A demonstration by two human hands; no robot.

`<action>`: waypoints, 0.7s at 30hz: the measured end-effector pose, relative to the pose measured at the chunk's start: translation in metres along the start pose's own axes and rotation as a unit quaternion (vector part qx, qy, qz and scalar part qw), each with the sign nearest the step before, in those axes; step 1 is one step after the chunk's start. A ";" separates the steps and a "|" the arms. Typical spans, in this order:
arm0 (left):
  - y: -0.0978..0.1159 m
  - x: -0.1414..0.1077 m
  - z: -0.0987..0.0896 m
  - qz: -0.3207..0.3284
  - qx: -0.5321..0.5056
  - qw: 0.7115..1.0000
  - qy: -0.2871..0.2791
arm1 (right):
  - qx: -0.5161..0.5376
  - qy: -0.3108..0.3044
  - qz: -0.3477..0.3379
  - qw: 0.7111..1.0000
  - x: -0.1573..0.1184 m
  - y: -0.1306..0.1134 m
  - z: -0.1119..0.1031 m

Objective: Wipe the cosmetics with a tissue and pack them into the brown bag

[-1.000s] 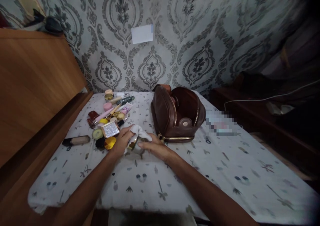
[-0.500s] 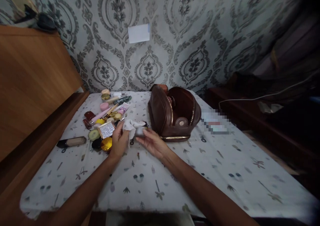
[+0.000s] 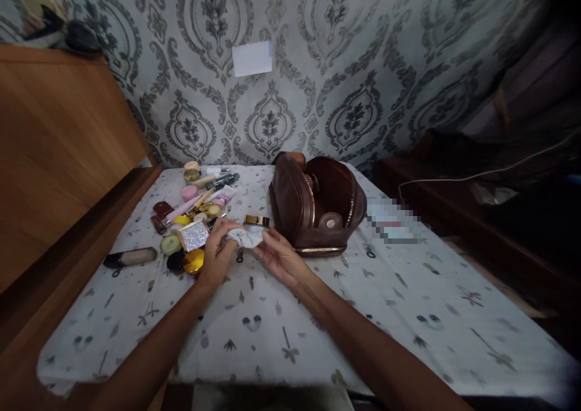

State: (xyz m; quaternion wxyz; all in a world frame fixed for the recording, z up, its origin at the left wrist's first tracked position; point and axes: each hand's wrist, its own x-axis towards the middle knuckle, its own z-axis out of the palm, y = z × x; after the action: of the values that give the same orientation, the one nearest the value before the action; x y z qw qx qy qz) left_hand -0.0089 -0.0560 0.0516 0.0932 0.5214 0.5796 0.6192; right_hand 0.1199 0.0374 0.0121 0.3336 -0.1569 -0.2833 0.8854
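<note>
A crumpled white cloth stretches between my two hands above the table. My left hand is closed on its left end, thumb pressed on top. At its right end my right hand pinches with thumb and fingers; whether something lies under the cloth there is hidden. Just behind the cloth is a gold-banded round piece, like a jar lid. A gold-coloured round container and a glittery silver compact lie beside my left hand. Right of my right hand stands a brown leather bag, unzipped.
Several cosmetics lie at the left, among them a pink jar, a tube and a foundation bottle. A wooden cabinet borders the table's left side. A pixelated flat item lies right of the bag.
The cloth has spread rightward and now reaches my right fingers, covering the pale object seen there before. The gold-banded piece behind it now shows clearly. Both hands stay nearly in place.
</note>
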 end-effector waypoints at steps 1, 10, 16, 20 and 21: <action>-0.002 0.001 0.000 -0.012 0.001 1.000 0.014 | 0.003 -0.001 0.010 1.000 -0.001 0.000 0.000; -0.011 0.003 0.004 -0.119 -0.040 0.992 0.031 | -0.019 -0.036 0.016 0.999 -0.004 0.000 0.005; -0.008 0.000 0.005 -0.085 -0.046 0.995 0.011 | 0.003 -0.022 -0.001 1.000 -0.003 -0.002 0.007; -0.006 -0.005 0.002 0.028 0.016 0.999 -0.035 | 0.028 -0.007 -0.004 1.000 0.000 0.000 0.004; -0.005 -0.005 0.001 0.055 0.032 0.997 -0.043 | 0.031 -0.005 -0.004 1.000 0.000 0.000 0.004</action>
State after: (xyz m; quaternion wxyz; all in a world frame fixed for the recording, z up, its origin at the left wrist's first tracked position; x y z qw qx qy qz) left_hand -0.0083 -0.0575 0.0445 0.0671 0.5814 0.5651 0.5815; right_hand 0.1179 0.0359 0.0146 0.3403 -0.1411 -0.2584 0.8931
